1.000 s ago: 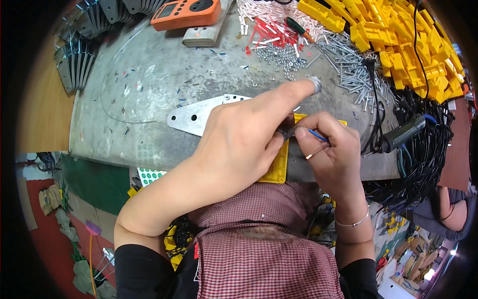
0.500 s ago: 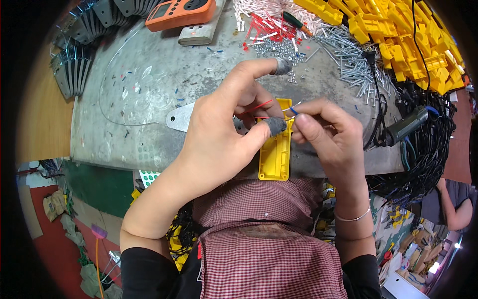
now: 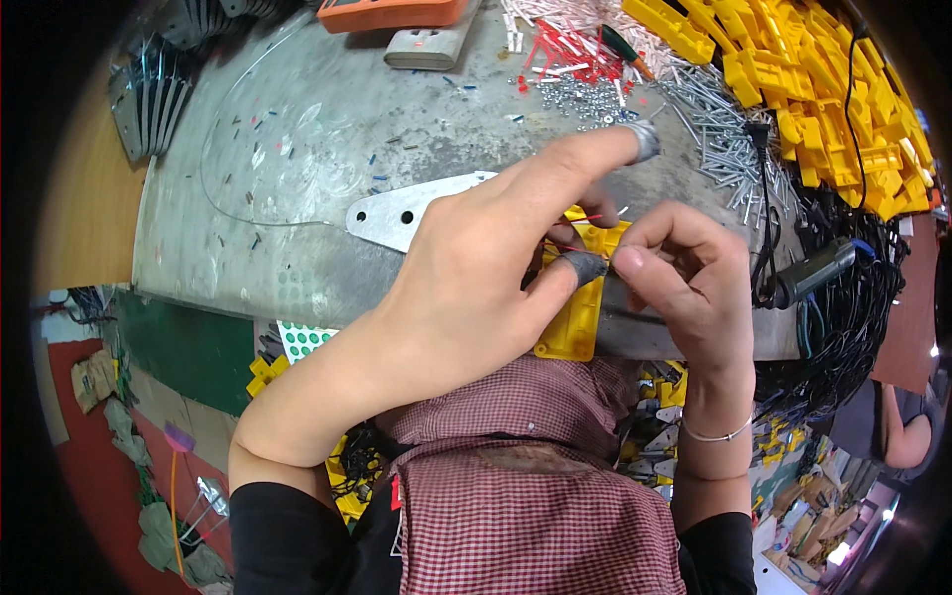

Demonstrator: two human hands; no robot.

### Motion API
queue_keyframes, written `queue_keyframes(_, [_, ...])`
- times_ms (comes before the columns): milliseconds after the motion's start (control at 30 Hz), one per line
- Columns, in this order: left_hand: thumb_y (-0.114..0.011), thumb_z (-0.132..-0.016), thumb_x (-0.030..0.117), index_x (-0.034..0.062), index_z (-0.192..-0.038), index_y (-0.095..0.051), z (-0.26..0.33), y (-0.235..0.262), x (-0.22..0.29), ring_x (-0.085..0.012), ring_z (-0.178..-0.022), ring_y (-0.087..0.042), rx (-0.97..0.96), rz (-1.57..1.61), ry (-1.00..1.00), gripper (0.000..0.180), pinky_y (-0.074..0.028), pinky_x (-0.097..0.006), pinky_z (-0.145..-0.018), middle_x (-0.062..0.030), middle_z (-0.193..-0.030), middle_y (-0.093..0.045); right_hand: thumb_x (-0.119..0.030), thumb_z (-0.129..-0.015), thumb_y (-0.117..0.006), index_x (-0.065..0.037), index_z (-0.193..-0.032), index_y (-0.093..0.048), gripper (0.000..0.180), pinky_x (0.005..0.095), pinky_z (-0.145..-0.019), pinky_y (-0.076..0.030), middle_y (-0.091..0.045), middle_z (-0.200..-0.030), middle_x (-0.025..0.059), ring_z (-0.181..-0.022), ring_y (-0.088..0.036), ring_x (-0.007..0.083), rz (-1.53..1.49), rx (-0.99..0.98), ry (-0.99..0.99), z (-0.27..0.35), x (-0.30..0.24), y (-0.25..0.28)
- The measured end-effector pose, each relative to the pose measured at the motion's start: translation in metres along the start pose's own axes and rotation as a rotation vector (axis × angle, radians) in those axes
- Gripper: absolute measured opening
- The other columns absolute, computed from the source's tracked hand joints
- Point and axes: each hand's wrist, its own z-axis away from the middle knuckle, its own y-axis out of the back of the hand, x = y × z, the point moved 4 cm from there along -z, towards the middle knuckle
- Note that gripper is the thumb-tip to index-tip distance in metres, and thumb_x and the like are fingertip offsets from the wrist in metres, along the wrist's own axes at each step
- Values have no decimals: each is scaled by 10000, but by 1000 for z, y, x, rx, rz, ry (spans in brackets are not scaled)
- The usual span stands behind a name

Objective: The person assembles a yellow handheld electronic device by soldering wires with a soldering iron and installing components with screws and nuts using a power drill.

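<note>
My left hand pinches thin red wires between its thumb and a bent finger. Its index finger reaches out over the bench, and grey covers wrap the index and thumb tips. Close by on the right, the thumb and finger of my right hand meet on the wire's end, partly hidden. Under both hands a yellow plastic housing lies at the bench's front edge. From beneath my left hand a tapered metal plate with holes sticks out to the left.
Behind the hands lie hex nuts, red and white sleeves, a screwdriver and long screws. Yellow housings are heaped far right, beside black cables and a dark tool handle. An orange meter and stacked metal plates stand behind.
Both hands have shifted slightly right. My left hand's index finger reaches further right, and more of the metal plate shows. The blue-ended wire at my right fingertips is now out of sight.
</note>
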Motion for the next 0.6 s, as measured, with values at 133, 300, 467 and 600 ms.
queue_keyframes(133, [-588, -718, -128, 50, -1334, -472, -2, 2, 2, -117, -779, -618, -22, 3, -17, 652, -504, -255, -675, -47, -890, -641, -98, -874, -672, 12, -875, -604, 129, 169, -547, -424, -576, -693, -22, -608, -522, 28, -171, -64, -117, -1, 5, -4])
queue_keyframes(300, [-579, -695, -141, 49, -1281, -530, -4, 4, 8, -154, -764, -655, -65, -164, -166, 618, -523, -280, -672, -70, -919, -659, -207, -933, -595, -5, -923, -582, 202, 184, -450, -357, -507, -643, -32, -509, -442, 31, -385, -281, -400, -6, 6, -4])
queue_keyframes(467, [-566, -653, -174, 43, -1217, -573, -4, 1, 6, -198, -820, -686, 39, -104, -145, 604, -551, -296, -761, -99, -964, -659, -131, -887, -632, -8, -943, -586, 143, 227, -502, -418, -544, -691, 7, -563, -511, 74, -96, -112, -90, 2, 4, -9])
queue_keyframes(600, [-572, -651, -171, 40, -1183, -592, -6, 0, 4, -193, -805, -682, -16, -32, 22, 573, -552, -293, -749, -104, -951, -656, -17, -808, -685, -20, -907, -616, 120, 263, -619, -483, -583, -724, 59, -686, -598, 104, 561, 70, 431, 11, -18, -8])
